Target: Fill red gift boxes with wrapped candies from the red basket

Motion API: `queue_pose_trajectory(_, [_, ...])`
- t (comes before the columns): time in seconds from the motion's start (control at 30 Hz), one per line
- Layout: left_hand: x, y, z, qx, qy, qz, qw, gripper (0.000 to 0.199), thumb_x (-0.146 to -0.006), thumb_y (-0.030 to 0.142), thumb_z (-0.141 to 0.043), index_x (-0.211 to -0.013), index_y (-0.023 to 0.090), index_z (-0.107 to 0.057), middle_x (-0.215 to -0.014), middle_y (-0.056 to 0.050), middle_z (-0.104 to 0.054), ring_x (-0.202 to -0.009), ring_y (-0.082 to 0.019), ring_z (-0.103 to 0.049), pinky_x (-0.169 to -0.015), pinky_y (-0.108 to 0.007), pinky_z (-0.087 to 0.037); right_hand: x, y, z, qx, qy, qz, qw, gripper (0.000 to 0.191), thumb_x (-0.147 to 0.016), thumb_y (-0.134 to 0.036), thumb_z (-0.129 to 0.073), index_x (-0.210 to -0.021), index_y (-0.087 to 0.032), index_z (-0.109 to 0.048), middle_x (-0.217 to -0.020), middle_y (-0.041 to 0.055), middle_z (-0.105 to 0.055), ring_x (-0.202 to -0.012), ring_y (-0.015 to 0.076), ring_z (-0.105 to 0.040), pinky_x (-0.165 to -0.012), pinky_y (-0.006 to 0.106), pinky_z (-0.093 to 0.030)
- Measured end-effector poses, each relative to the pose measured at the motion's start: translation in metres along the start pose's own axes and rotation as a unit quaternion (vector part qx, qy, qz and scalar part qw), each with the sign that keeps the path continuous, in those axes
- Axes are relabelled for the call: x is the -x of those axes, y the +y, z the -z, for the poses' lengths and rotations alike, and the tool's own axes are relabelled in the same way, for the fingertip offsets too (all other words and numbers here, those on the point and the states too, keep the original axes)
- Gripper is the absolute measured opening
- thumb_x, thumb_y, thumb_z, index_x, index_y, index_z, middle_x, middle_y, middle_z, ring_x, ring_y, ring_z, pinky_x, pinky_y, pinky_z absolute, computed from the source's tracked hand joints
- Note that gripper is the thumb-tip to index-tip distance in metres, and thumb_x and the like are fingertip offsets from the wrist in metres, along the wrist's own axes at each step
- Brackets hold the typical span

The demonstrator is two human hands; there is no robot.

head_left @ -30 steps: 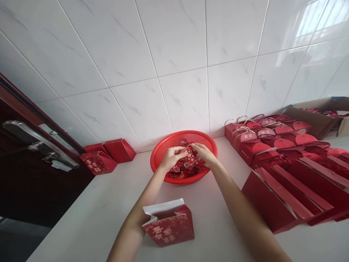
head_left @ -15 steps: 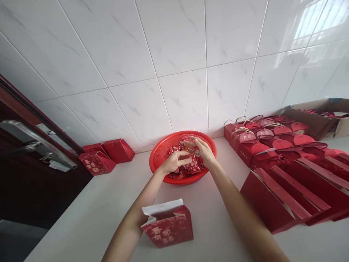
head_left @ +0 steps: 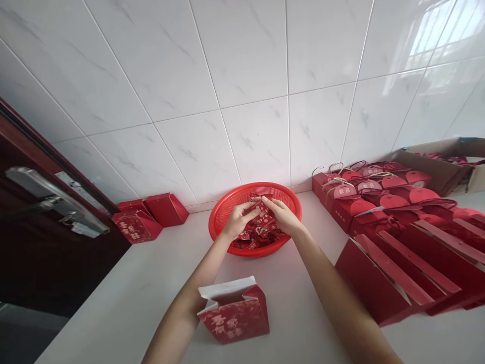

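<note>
Over a red plastic basket (head_left: 216, 217), my left hand (head_left: 239, 220) and my right hand (head_left: 282, 215) both grip a red candy packet (head_left: 264, 215) with white spots. The left thumb lies across the packet's front, while the right fingers pinch its upper edge. Several red wrapped candies (head_left: 261, 235) lie in the basket beneath. Between my forearms a red paper gift box (head_left: 237, 321) with pale lettering stands on the counter, its top open and white inside.
Red gift boxes (head_left: 155, 215) stand by the wall at left, near a dark door with a metal handle (head_left: 56, 202). Closed boxes with cord handles (head_left: 348, 192) and open-topped red boxes (head_left: 394, 273) fill the right. Behind them sits a cardboard box (head_left: 435, 169).
My right hand has come down and inward from above the candies and now grips the packet's upper edge. The packet has been raised and turned more upright.
</note>
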State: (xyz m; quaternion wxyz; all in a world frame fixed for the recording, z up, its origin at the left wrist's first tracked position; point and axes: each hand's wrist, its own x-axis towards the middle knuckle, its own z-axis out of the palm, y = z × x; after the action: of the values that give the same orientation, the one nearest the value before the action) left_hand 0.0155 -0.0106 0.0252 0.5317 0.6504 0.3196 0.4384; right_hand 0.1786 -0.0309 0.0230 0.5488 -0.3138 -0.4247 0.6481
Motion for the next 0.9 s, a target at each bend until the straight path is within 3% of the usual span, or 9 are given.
queue_pose_trajectory(0.2, [-0.002, -0.003, 0.002, 0.014, 0.045, -0.022, 0.999, 0.036, -0.071, 0.04, -0.082, -0.096, 0.015, -0.076, -0.094, -0.006, -0.077, -0.086, -0.02, -0.069, -0.083, -0.031, -0.053, -0.005, 0.001, 0.005, -0.042, 0.031, -0.028, 0.998, 0.036, -0.081, -0.051, -0.072, -0.095, -0.017, -0.072, -0.095, 0.0085, -0.072, -0.091, 0.0229, -0.068, -0.064, 0.028, -0.058])
queue_pose_trajectory(0.37, [-0.006, -0.007, 0.005, -0.009, 0.118, -0.034, 0.992, 0.045, -0.067, 0.037, -0.084, -0.105, 0.017, -0.072, -0.106, -0.008, -0.075, -0.096, -0.022, -0.069, -0.082, -0.032, -0.056, -0.002, 0.0, 0.005, -0.049, -0.024, -0.048, 0.997, 0.033, -0.076, -0.044, -0.08, -0.093, -0.017, -0.07, -0.099, 0.0065, -0.07, -0.096, 0.0212, -0.067, -0.073, 0.035, -0.064])
queue_pose_trajectory(0.5, [-0.005, -0.008, 0.003, -0.036, 0.101, -0.028, 0.994, 0.05, -0.067, 0.034, -0.083, -0.112, 0.018, -0.067, -0.112, -0.01, -0.073, -0.097, -0.023, -0.07, -0.082, -0.033, -0.057, 0.001, 0.0, 0.005, -0.009, -0.05, -0.048, 0.998, 0.044, -0.058, -0.032, -0.093, -0.089, -0.015, -0.066, -0.088, 0.0047, -0.072, -0.08, 0.0207, -0.071, -0.068, 0.035, -0.064])
queue_pose_trajectory(0.63, [-0.008, -0.011, 0.007, -0.058, 0.104, -0.05, 0.992, 0.048, -0.073, 0.035, -0.078, -0.116, 0.018, -0.065, -0.116, -0.011, -0.072, -0.112, -0.026, -0.066, -0.096, -0.038, -0.053, -0.001, 0.002, 0.006, -0.012, -0.018, -0.032, 0.999, 0.046, -0.05, -0.026, -0.094, -0.082, -0.016, -0.063, -0.075, 0.0017, -0.071, -0.068, 0.0196, -0.071, -0.064, 0.034, -0.064])
queue_pose_trajectory(0.73, [-0.016, -0.015, 0.022, -0.148, 0.129, -0.04, 0.98, 0.043, -0.085, 0.039, -0.064, -0.121, 0.016, -0.064, -0.118, -0.013, -0.072, -0.117, -0.026, -0.064, -0.101, -0.042, -0.05, -0.004, 0.003, 0.006, -0.05, 0.044, -0.003, 0.998, 0.041, -0.048, -0.023, -0.092, -0.077, -0.016, -0.064, -0.074, 0.0011, -0.071, -0.065, 0.0182, -0.07, -0.063, 0.033, -0.063])
queue_pose_trajectory(0.8, [-0.023, -0.017, 0.035, -0.225, 0.103, -0.004, 0.969, 0.037, -0.087, 0.038, -0.059, -0.115, 0.016, -0.068, -0.116, -0.013, -0.073, -0.113, -0.027, -0.067, -0.099, -0.043, -0.051, -0.006, 0.003, 0.007, -0.071, 0.088, 0.017, 0.993, 0.038, -0.049, -0.021, -0.091, -0.074, -0.017, -0.062, -0.072, 0.0004, -0.071, -0.064, 0.0175, -0.069, -0.064, 0.033, -0.063])
queue_pose_trajectory(0.9, [-0.032, -0.02, 0.05, -0.301, 0.005, 0.056, 0.952, 0.022, -0.078, 0.032, -0.069, -0.092, 0.017, -0.076, -0.099, -0.011, -0.078, -0.096, -0.028, -0.072, -0.09, -0.042, -0.055, -0.009, 0.004, 0.01, -0.086, 0.129, 0.033, 0.987, 0.034, -0.052, -0.02, -0.088, -0.072, -0.018, -0.062, -0.071, 0.0005, -0.071, -0.065, 0.0171, -0.069, -0.064, 0.032, -0.063])
